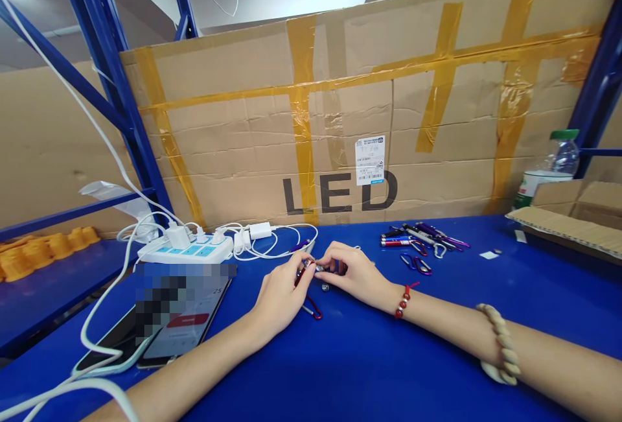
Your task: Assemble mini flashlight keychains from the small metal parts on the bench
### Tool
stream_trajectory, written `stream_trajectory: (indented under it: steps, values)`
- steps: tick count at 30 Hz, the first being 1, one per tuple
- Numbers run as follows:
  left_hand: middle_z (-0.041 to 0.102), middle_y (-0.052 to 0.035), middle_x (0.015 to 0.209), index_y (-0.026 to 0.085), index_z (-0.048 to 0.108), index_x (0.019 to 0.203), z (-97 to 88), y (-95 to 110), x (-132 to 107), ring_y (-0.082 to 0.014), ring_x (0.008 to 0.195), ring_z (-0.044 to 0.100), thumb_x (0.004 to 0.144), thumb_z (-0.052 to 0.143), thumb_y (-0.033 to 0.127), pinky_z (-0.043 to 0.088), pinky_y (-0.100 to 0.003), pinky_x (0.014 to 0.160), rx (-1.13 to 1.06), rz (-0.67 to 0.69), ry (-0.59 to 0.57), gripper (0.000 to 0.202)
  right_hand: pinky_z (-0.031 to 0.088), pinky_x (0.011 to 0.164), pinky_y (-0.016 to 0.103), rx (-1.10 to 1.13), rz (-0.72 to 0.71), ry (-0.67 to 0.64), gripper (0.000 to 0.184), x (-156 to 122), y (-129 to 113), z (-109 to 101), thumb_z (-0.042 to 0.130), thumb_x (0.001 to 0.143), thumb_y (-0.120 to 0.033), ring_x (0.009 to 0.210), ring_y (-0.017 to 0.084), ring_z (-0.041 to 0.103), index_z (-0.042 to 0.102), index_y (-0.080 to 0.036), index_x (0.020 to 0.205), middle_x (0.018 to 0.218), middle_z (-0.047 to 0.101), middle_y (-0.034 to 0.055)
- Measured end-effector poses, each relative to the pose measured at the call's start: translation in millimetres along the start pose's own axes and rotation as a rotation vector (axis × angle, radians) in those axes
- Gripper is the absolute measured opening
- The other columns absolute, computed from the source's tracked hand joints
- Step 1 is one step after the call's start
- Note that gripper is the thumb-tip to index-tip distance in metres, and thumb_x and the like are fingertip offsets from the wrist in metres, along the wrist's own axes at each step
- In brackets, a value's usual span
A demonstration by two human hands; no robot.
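Over the blue tabletop (369,357), my left hand (282,292) is closed round a small red metal tube (300,274) that looks like a mini flashlight. A red carabiner (315,310) hangs out below that hand. My right hand (357,273) pinches a small silver piece (319,268) at the tube's end; whether the two parts touch I cannot tell. Just below the fingertips, another small silver piece (325,287) lies on the table. To the right lie several slim metal flashlights (420,237) with carabiners, and a loose purple carabiner (424,266) in front of them.
Left of my hands are a white power strip (189,248), tangled white cables (276,250) and two phones (187,325). A large cardboard sheet (233,150) stands behind the table. At the right are an open cardboard box (568,231) and a green-capped bottle (564,153).
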State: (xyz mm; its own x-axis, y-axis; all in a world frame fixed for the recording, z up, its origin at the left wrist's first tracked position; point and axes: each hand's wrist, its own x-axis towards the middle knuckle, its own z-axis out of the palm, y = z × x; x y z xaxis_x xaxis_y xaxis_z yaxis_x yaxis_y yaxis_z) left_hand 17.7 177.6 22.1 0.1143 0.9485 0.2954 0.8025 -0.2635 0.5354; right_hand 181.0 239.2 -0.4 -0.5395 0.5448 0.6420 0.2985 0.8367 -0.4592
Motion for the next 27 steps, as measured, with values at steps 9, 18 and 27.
stream_trajectory:
  steps: [9,18,27]
  values:
    - [0.063,0.0040,0.082,0.028,0.050,0.098,-1.2,1,0,-0.0131,0.075,0.058,0.087,0.029,0.041,0.036,-0.021,0.062,0.000,0.002,0.003,0.028,0.041,0.059,0.023,-0.032,0.047,0.009,0.007,0,-3,-1,0.062,0.075,-0.021,0.069,0.012,0.054,0.058,-0.017,0.079,0.077,0.060,0.0005]
    - [0.063,0.0036,0.079,0.027,0.051,0.096,-1.5,-2,-1,-0.0131,0.069,0.058,0.087,0.028,0.039,0.035,-0.021,0.062,0.013,0.023,0.031,0.027,0.041,0.066,0.027,-0.141,-0.060,-0.124,0.014,0,-6,-3,0.055,0.083,-0.029,0.076,0.015,0.051,0.063,-0.020,0.091,0.079,0.059,0.0032]
    - [0.064,0.0032,0.087,0.027,0.050,0.095,-2.5,-4,-2,-0.0145,0.077,0.059,0.088,0.028,0.039,0.037,-0.022,0.064,-0.025,0.046,0.067,0.027,0.041,0.066,0.029,-0.192,-0.068,-0.199,0.016,0,-13,-1,0.052,0.084,-0.030,0.073,0.016,0.051,0.063,-0.019,0.088,0.075,0.060,0.0032]
